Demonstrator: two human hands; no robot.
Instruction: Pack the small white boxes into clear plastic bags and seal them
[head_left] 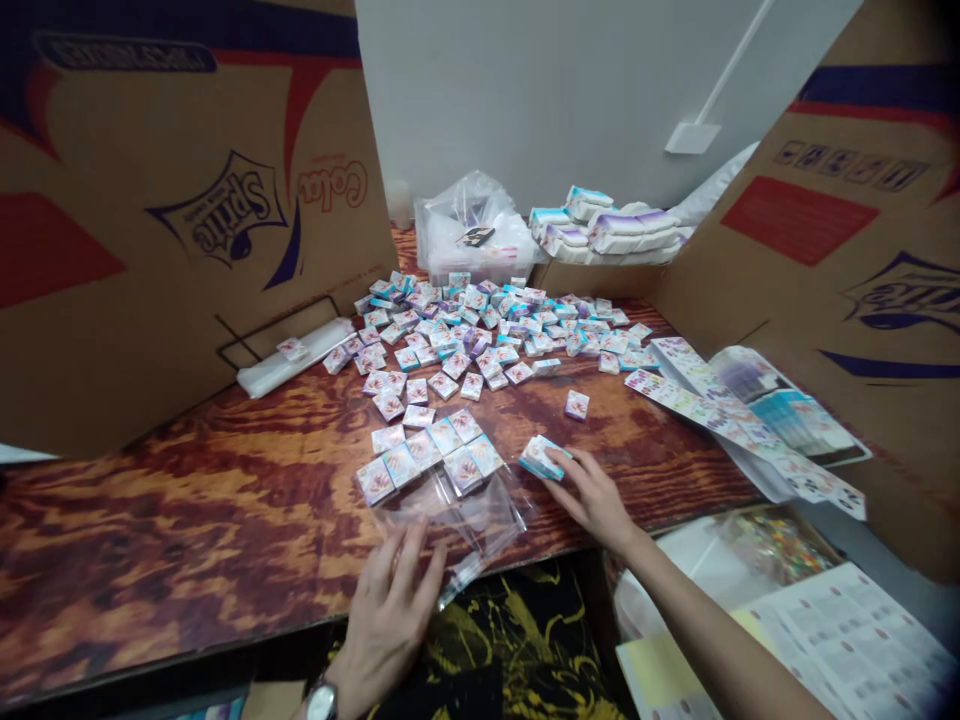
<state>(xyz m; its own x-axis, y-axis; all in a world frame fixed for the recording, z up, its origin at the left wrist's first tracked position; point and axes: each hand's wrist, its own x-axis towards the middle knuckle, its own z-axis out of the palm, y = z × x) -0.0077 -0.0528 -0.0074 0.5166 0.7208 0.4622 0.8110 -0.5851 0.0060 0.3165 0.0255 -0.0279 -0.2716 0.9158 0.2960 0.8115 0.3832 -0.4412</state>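
My left hand [396,605], a watch [322,702] on its wrist, lies with fingers stretched out on a clear plastic bag [480,515] at the table's front edge. Beyond its fingertips several small printed boxes [401,462] sit side by side in rows, at or under the bag's far end; whether they are inside I cannot tell. My right hand [592,497], to the right of the bag, pinches a small blue-and-white box [543,456] between thumb and fingers. One loose purple-edged box [577,404] lies just beyond it.
A wide heap of similar boxes [480,325] covers the back of the wooden table [187,530]. Cardboard cartons stand left [187,230] and right [840,300]. A stack of plastic sleeves [296,358], sticker sheets [705,400], a bag-filled tub [472,235] and wrapped packs [622,228] lie around.
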